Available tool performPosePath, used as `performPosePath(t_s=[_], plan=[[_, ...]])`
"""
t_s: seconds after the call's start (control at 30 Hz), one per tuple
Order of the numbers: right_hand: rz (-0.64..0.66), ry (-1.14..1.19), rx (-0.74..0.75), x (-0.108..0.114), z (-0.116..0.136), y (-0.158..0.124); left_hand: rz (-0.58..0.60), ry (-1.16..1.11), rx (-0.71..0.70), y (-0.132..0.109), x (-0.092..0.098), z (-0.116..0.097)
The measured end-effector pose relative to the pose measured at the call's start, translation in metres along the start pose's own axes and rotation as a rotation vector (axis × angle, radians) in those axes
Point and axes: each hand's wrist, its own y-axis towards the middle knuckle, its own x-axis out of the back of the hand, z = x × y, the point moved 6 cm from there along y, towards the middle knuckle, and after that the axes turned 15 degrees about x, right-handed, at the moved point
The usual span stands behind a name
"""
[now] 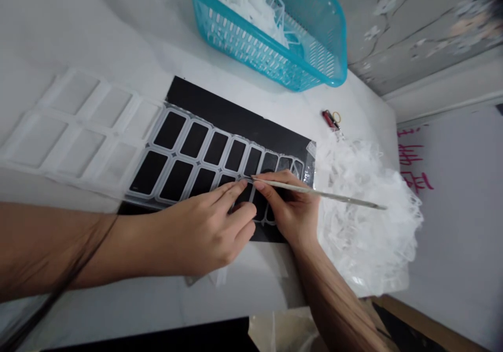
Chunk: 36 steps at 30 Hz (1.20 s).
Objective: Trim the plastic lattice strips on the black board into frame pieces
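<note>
A long translucent sheet of rounded rectangular frames (174, 155) in two rows lies partly over a black mat (236, 112). Its left end runs off the mat onto the white table. My left hand (214, 223) presses its fingertips on the sheet near the middle seam, fingers curled and close together. Pinched like a pen in my right hand (296, 208) is a slim pale stick-like tool (346, 199). Its narrow tip meets the sheet right beside my left fingertips. The exact kind of tool cannot be made out, and my hands hide several of the sheet's lower openings.
A blue plastic basket (251, 43) at the back holds white translucent pieces. To the right lies a big heap of clear plastic scraps (365, 221). A small red object with a yellow ring (330, 120) sits behind it. A grey flowered wall stands beyond.
</note>
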Motion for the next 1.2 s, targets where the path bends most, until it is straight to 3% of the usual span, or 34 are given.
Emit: performPosePath(t_s=[0.5, 0.6, 0.77, 0.9, 1.1, 1.2], plan=[[0.055, -0.072, 0.114, -0.003, 0.008, 0.002, -0.003, -0.002, 0.017, 0.001, -0.001, 0.001], [0.046, -0.062, 0.106, -0.002, 0.008, 0.001, -0.006, 0.011, 0.005, 0.001, 0.0, 0.001], [-0.085, 0.043, -0.006, 0.005, 0.002, -0.002, -0.002, 0.015, -0.041, 0.002, 0.004, 0.0], [-0.045, 0.069, -0.039, 0.004, -0.001, -0.003, -0.002, 0.011, -0.064, 0.003, 0.006, 0.001], [-0.033, 0.077, -0.054, 0.003, -0.002, -0.003, 0.0, -0.099, -0.308, -0.01, 0.024, -0.02], [-0.029, 0.09, -0.041, 0.004, 0.006, -0.007, 0.052, -0.061, -0.314, -0.018, 0.031, -0.03]])
